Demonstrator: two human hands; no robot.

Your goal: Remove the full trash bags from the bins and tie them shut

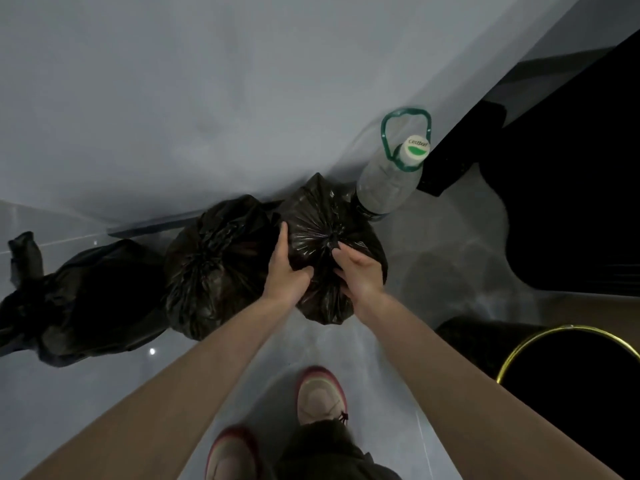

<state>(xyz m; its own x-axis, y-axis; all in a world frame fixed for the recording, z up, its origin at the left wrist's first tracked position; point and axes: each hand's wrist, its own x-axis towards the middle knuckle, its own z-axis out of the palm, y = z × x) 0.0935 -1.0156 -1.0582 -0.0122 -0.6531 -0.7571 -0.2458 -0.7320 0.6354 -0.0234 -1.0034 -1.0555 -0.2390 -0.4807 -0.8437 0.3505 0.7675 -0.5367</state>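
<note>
Three black trash bags stand in a row on the floor against the wall. The right bag (320, 223) is gathered to a knot at its top. My left hand (285, 271) lies against its left side with straight fingers pointing up and the thumb pressing its front. My right hand (360, 268) rests on its right side, fingertips touching the knot. The middle bag (214, 258) is also gathered shut at the top. The left bag (83, 296) lies slumped with a loose tail sticking up. A black bin with a gold rim (519, 348) stands at the lower right.
A large clear water bottle (391, 181) with a green carry handle stands right behind the right bag. Dark furniture (571, 202) fills the right side. A grey wall (207, 98) runs behind the bags. My shoes (320, 396) stand on the glossy grey floor below.
</note>
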